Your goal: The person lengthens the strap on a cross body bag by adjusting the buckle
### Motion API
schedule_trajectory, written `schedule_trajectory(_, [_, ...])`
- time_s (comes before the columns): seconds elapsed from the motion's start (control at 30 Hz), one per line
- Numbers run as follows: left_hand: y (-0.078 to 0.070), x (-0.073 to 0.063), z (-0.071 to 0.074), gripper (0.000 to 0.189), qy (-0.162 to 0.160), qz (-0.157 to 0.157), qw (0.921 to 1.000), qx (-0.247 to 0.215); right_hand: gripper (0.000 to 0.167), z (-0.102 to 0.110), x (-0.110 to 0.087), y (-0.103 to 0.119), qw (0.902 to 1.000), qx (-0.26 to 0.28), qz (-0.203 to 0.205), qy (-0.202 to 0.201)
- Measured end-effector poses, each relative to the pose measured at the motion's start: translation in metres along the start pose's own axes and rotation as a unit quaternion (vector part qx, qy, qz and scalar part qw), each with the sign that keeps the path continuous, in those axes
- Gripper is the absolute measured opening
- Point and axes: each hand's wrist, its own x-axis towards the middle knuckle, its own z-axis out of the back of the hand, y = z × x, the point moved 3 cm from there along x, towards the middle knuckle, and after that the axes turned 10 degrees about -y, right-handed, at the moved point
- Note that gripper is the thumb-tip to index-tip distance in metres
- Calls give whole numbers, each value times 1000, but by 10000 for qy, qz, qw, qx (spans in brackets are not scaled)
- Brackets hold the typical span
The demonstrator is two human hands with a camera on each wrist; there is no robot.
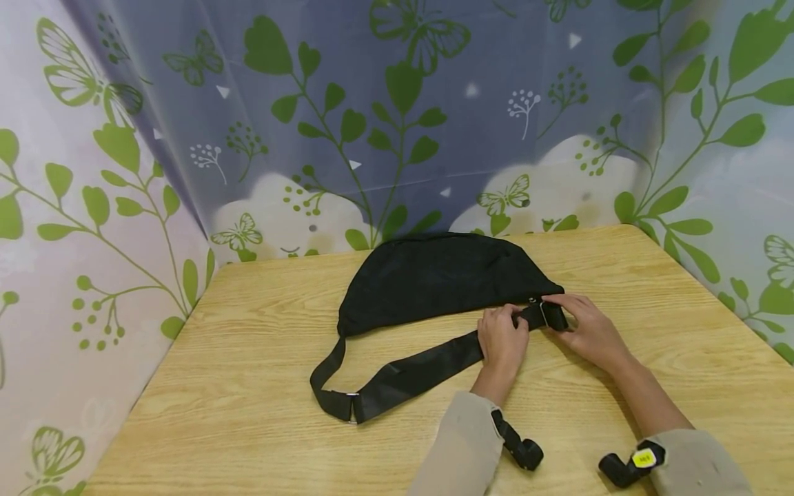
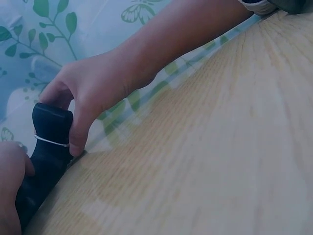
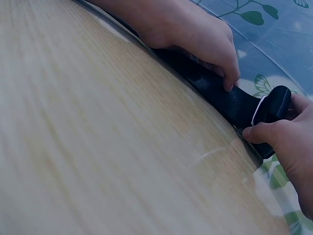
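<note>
A black waist bag (image 1: pixel 440 275) lies flat on the wooden table, its curved edge toward the back wall. Its wide black strap (image 1: pixel 422 375) loops in front of it, with a metal slider (image 1: pixel 353 406) at the left bend. My left hand (image 1: pixel 504 341) grips the strap near the bag's right end. Just to the right, my right hand (image 1: pixel 589 331) pinches the folded strap end at a second metal buckle (image 1: pixel 544 314). In the right wrist view, the thumb of the right hand (image 3: pixel 293 142) presses beside that buckle (image 3: pixel 257 110).
The light wooden table (image 1: pixel 236 386) extends around the bag on all sides. Behind it hangs a curtain (image 1: pixel 347 138) printed with leaves and butterflies, meeting the table's back edge. Black wrist mounts (image 1: pixel 517 441) sit on both sleeves.
</note>
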Motion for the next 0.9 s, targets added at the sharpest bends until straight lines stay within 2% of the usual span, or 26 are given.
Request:
schedule_trajectory(0.27, [-1,0,-3,13,247,-303,9981,-481,61,0,0,-1,10000,-20,55,-47])
schedule_trajectory(0.4, [-2,0,-3,14,217,-412,9978,-474,60,-1,0,-2,10000,-25,41,-39])
schedule_trajectory(0.57, [0,0,-2,11,-26,-188,9996,-211,62,-1,-1,-2,10000,-18,37,-31])
schedule_trajectory(0.67, [1,0,-1,9,-67,-30,10000,-65,64,-1,-1,-2,10000,-6,72,-56])
schedule_trajectory(0.9, [0,0,-1,9,-13,-48,9998,-202,64,-1,-1,-2,10000,3,71,-70])
